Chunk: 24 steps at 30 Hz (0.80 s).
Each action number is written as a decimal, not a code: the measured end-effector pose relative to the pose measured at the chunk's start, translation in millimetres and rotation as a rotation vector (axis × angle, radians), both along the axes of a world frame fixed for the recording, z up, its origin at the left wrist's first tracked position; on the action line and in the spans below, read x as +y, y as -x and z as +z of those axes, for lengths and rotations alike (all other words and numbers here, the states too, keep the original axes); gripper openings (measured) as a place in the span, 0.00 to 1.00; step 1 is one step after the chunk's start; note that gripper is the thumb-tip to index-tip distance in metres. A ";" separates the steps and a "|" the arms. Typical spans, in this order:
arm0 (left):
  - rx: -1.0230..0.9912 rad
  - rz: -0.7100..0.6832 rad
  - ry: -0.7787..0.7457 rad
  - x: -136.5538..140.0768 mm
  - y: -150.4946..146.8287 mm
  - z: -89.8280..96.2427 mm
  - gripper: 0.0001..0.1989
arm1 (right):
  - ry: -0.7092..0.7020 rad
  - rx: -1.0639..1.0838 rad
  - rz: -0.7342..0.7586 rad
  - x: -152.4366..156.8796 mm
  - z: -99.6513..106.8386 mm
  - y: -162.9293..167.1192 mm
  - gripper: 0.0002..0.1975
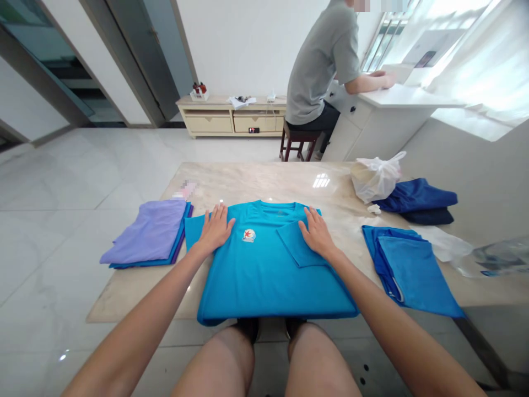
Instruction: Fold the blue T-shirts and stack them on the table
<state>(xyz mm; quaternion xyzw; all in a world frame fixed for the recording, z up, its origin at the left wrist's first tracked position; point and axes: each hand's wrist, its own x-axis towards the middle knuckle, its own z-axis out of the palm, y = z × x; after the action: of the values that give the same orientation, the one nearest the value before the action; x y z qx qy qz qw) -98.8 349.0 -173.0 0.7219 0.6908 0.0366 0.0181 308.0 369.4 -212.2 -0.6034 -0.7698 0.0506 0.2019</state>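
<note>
A turquoise T-shirt [264,275] with a small round chest logo lies spread on the marble-look table, its collar at the far side and its hem hanging over the near edge. My left hand [216,226] rests flat on its left shoulder, fingers stretched out. On the other shoulder lies my right hand [316,231], open and flat, touching the right sleeve, which is folded inward across the chest. The left sleeve points outward. To the left sits a stack of folded purple and blue clothes [151,231]. Blue folded garments [407,267] lie on the right side.
A white plastic bag [378,175] and dark blue clothing [421,201] are at the table's far right. A clear plastic bottle [500,256] lies near the right edge. Beyond the table [256,176], a person in a grey shirt [322,60] sits on a stool by a white desk.
</note>
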 end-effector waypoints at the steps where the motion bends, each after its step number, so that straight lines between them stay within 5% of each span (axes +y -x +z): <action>1: 0.027 0.021 -0.051 -19.1 10.0 0.2 0.38 | -0.051 0.031 0.002 -7.3 0.9 -11.4 0.35; 6: 0.052 0.263 -0.070 -75.5 44.9 15.5 0.36 | -0.210 0.095 -0.083 -55.7 -3.7 -80.7 0.30; 13: -0.169 0.648 0.083 -44.6 45.7 46.6 0.34 | -0.229 0.025 -0.236 -85.5 -18.4 -106.9 0.27; 24: -0.221 0.616 0.029 -43.4 31.9 59.3 0.15 | -0.240 -0.031 -0.241 -89.6 -10.4 -96.5 0.25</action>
<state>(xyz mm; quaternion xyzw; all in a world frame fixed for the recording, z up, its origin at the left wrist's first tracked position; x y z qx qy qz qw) -130.7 305.5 -113.7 0.4703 0.8710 0.1087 0.0913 404.5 279.8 -222.7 -0.6636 -0.6955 -0.0754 0.2651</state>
